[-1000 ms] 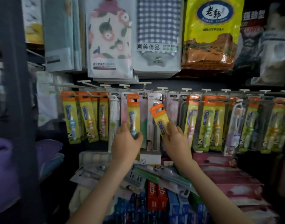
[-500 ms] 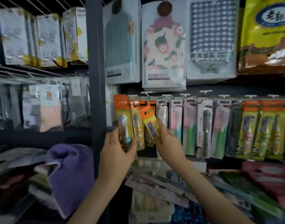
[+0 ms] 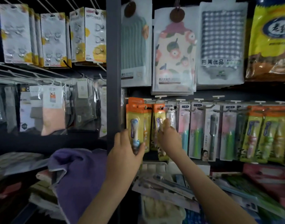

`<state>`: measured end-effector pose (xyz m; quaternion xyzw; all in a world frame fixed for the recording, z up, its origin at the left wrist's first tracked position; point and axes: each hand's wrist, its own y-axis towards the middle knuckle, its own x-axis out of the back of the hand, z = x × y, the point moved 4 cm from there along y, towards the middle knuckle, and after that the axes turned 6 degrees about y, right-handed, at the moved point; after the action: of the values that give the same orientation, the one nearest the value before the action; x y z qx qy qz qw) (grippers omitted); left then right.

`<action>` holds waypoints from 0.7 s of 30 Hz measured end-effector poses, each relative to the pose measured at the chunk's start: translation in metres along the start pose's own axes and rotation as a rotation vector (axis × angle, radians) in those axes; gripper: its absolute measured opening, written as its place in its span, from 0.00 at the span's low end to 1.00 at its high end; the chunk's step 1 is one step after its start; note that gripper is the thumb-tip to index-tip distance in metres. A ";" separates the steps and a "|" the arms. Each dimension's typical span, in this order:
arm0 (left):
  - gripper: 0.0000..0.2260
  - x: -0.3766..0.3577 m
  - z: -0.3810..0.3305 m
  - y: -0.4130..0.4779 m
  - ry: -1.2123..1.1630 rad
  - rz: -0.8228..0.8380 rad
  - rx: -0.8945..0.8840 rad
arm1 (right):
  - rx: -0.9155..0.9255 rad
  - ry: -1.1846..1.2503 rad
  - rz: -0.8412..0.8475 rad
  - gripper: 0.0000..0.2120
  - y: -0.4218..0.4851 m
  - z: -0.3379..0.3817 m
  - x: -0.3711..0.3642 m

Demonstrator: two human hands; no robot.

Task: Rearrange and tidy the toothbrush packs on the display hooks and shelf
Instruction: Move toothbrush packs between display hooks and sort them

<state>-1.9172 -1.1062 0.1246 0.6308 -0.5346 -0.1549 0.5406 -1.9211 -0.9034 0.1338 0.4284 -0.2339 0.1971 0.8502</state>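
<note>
Nearest, low and left of the dark post (image 3: 113,78), a purple towel (image 3: 78,175) lies bunched on a lower shelf. To the right of the post at that level, loose toothbrush packs (image 3: 162,183) lie flat and overlapping on the shelf (image 3: 203,167). Both bare forearms reach up over them. The left hand (image 3: 124,152) sits just right of the post, thumb and fingers curled round the lower part of a blue-brush pack (image 3: 135,125), a yellow card with an orange header held upright. Its top reaches the hook row, though whether it hangs on a hook cannot be told. Further right of the post, the right hand (image 3: 170,138) grips a second yellow pack (image 3: 159,120), fingers bent against its front. More yellow packs hang touching between and behind the two. The display hooks (image 3: 201,107) run on to the right of the post, carrying pink and green toothbrush packs (image 3: 196,131) and then further yellow packs (image 3: 268,135). Above these, right of the post, hang a floral towel pack (image 3: 175,52), a checked cloth pack (image 3: 221,42) and a yellow bag (image 3: 271,39). Left of the post hang carded metal hooks (image 3: 54,38) with bagged socks (image 3: 52,109) below them.
</note>
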 end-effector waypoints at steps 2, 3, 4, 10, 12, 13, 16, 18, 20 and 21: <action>0.25 -0.002 -0.005 -0.003 0.114 0.044 -0.017 | -0.026 0.022 0.029 0.27 -0.002 0.002 -0.002; 0.26 -0.004 -0.007 -0.005 0.171 0.091 -0.017 | -0.018 0.040 0.014 0.26 -0.006 0.003 -0.001; 0.27 -0.007 -0.007 -0.006 0.215 0.120 -0.018 | 0.010 0.088 -0.025 0.25 -0.012 0.006 0.003; 0.25 -0.024 -0.013 -0.009 0.260 0.211 -0.029 | 0.181 0.782 0.163 0.11 -0.075 0.046 0.024; 0.23 -0.028 -0.018 -0.011 0.259 0.249 -0.071 | 0.195 0.868 0.242 0.11 -0.082 0.053 0.020; 0.24 -0.029 -0.019 -0.013 0.262 0.273 -0.102 | 0.158 0.902 0.245 0.11 -0.080 0.052 0.019; 0.27 -0.019 -0.018 -0.012 0.242 0.247 -0.276 | 0.057 0.920 0.261 0.07 -0.066 0.045 0.017; 0.23 0.001 -0.015 -0.007 0.239 0.007 -0.429 | 0.079 0.787 0.302 0.14 -0.057 0.035 0.013; 0.20 0.018 -0.006 0.005 0.287 -0.224 -0.493 | 0.109 0.613 0.295 0.22 -0.047 0.027 0.008; 0.21 0.024 0.000 0.014 0.327 -0.277 -0.483 | 0.127 0.525 0.269 0.24 -0.042 0.024 0.005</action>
<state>-1.9149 -1.1242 0.1462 0.5675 -0.2976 -0.2462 0.7272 -1.8999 -0.9455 0.1231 0.3803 -0.0479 0.4262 0.8194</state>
